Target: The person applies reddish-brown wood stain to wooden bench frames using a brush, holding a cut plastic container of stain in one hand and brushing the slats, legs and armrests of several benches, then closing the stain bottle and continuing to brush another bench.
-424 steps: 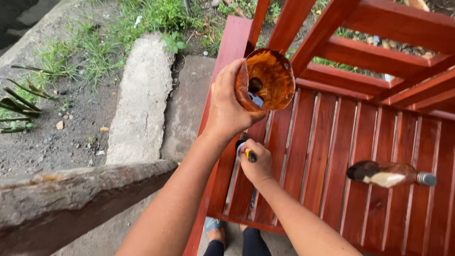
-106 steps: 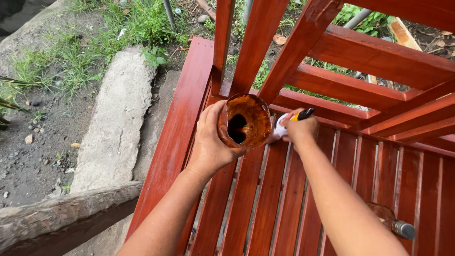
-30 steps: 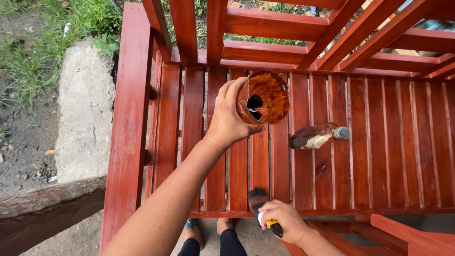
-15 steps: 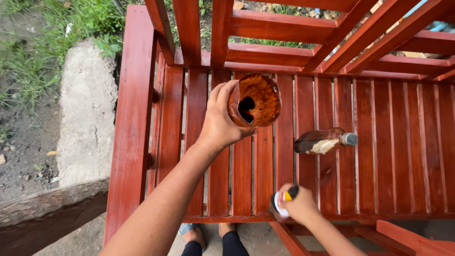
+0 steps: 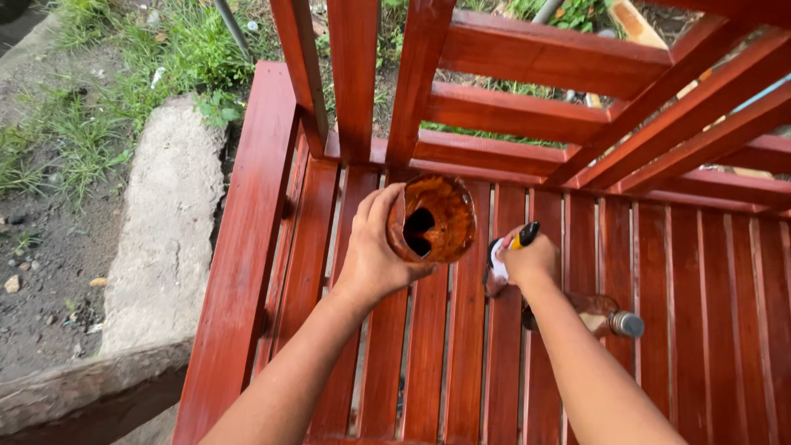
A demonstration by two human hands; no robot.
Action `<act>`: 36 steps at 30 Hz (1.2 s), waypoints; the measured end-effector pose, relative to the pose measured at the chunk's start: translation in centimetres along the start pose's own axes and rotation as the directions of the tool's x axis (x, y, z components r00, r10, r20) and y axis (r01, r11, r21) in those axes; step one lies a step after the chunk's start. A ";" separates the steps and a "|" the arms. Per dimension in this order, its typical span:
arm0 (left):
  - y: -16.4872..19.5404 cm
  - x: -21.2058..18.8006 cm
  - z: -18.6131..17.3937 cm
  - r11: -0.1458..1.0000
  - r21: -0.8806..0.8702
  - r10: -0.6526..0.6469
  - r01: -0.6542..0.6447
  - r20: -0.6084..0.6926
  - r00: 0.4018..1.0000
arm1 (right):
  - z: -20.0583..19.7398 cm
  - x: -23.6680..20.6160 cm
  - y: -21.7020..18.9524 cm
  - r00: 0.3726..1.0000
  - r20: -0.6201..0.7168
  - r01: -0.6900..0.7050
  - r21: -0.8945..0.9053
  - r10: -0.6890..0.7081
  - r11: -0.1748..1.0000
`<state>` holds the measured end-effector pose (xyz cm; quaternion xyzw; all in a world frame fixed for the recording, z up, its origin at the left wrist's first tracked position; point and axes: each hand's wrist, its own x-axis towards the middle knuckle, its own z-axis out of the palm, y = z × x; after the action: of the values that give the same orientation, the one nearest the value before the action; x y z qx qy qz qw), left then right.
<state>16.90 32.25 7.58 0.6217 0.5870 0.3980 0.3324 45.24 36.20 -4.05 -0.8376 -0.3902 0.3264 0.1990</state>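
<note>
My left hand [image 5: 371,259] grips a round stain-coated container [image 5: 432,218], its dark opening facing up, held over the seat of a red-brown slatted wooden bench [image 5: 346,354]. My right hand [image 5: 527,259] is closed around a paintbrush [image 5: 504,255] with a yellow and black handle. The brush head points down onto a seat slat just right of the container. A bottle [image 5: 610,317] with a grey cap lies on the slats behind my right forearm.
The bench's backrest rails [image 5: 527,58] cross the top of the view. A thick armrest board [image 5: 243,239] runs along the left. Beyond it lie a concrete slab [image 5: 161,231], bare dirt and grass. A rough log [image 5: 82,395] sits at lower left.
My right hand with the brush has moved up from the seat's front edge to a slat beside the container. The view has tilted up toward the backrest.
</note>
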 end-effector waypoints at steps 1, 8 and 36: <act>0.0 0.1 0.0 1.000 0.011 -0.020 0.020 0.013 1.000 | 0.3 1.0 -0.9 0.996 -0.034 0.081 0.011 -0.080 0.997; -1.2 0.4 -0.8 1.000 0.013 0.023 -0.022 -0.032 0.999 | 1.0 5.0 -3.5 0.890 -0.222 0.416 0.041 -0.398 0.908; 0.7 -0.7 0.8 0.993 -0.120 0.021 -0.012 0.075 0.997 | 0.2 -4.7 1.3 0.935 -0.092 0.345 0.005 -0.343 0.938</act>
<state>17.95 31.53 7.76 0.6204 0.5439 0.4111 0.3878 43.49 31.68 -3.14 -0.7680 -0.5180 0.2527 0.2792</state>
